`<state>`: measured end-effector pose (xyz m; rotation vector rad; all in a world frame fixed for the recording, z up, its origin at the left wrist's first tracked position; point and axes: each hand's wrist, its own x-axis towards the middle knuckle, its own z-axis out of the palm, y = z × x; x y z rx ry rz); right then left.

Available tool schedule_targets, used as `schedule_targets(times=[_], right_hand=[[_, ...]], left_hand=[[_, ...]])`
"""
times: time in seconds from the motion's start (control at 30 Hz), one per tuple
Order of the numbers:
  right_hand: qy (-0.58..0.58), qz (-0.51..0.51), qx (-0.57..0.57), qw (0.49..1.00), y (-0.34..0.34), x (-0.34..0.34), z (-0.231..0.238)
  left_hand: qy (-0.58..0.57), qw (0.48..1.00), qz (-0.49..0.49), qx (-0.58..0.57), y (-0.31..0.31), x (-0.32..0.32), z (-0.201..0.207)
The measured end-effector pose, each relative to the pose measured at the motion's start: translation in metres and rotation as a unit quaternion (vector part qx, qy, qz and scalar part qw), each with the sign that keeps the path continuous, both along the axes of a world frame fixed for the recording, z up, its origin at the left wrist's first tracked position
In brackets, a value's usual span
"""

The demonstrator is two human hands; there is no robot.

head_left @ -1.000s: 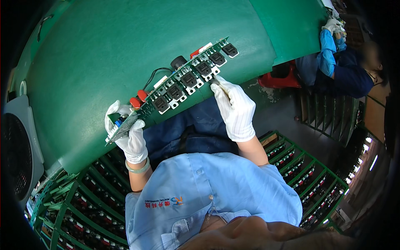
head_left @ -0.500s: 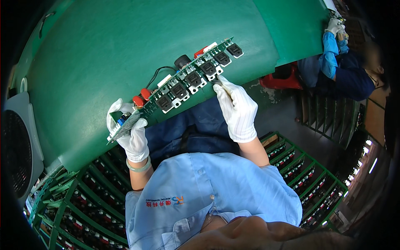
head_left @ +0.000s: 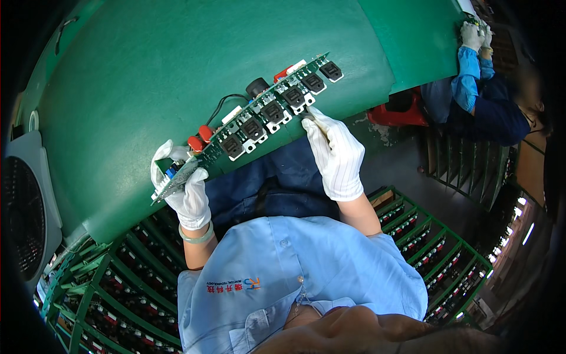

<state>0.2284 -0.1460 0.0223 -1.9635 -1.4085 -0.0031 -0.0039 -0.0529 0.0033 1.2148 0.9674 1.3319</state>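
A long green circuit board point(head_left: 263, 109) is held tilted above the near edge of the table, its right end farther away. Black sockets with white brackets line its near side; red discs, a black round part and a looped black wire show behind. My gloved left hand point(head_left: 190, 197) is closed around the left end, next to a smaller upright board point(head_left: 177, 180). My gloved right hand point(head_left: 337, 154) is pinched just below the board's near edge, right of its middle. A small dark thing shows at those fingertips, too small to name.
The green table point(head_left: 177, 53) spreads ahead. A fan point(head_left: 32, 200) stands at far left. Green racks point(head_left: 138, 283) of boards flank me, with another rack point(head_left: 433, 253) at right. Beyond, a co-worker point(head_left: 489, 112) handles something near a red stool point(head_left: 401, 115).
My hands and the circuit board have barely shifted. At the far right, the co-worker's gloved hands have moved slightly.
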Motion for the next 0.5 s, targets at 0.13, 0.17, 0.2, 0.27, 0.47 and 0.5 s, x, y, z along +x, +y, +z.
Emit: schedule_targets(times=[0.13, 0.17, 0.2, 0.27, 0.47, 0.5], right_hand=[[0.003, -0.002, -0.003, 1.000, 0.0002, -0.0005, 0.0014], [0.000, -0.002, -0.012, 1.000, -0.0004, -0.0009, 0.0033], [0.002, -0.002, -0.006, 1.000, -0.0002, -0.0002, 0.0024], [0.006, -0.001, 0.006, 1.000, 0.0008, 0.0016, -0.0005], [0.008, -0.002, 0.012, 1.000, 0.0007, 0.0019, -0.0011], [0.007, -0.004, 0.004, 1.000, 0.0008, 0.0010, 0.0001]], left_hand=[[-0.001, 1.000, 0.001, 0.002, 0.0003, -0.0002, -0.0021], [-0.002, 1.000, 0.000, 0.001, 0.0002, -0.0002, -0.0018], [-0.003, 1.000, 0.000, 0.000, 0.0001, -0.0003, -0.0012], [-0.005, 1.000, -0.001, -0.003, 0.0000, -0.0001, 0.0000], [-0.003, 1.000, 0.002, -0.003, 0.0003, -0.0006, -0.0009], [0.001, 1.000, 0.001, -0.002, 0.0007, 0.0002, 0.0006]])
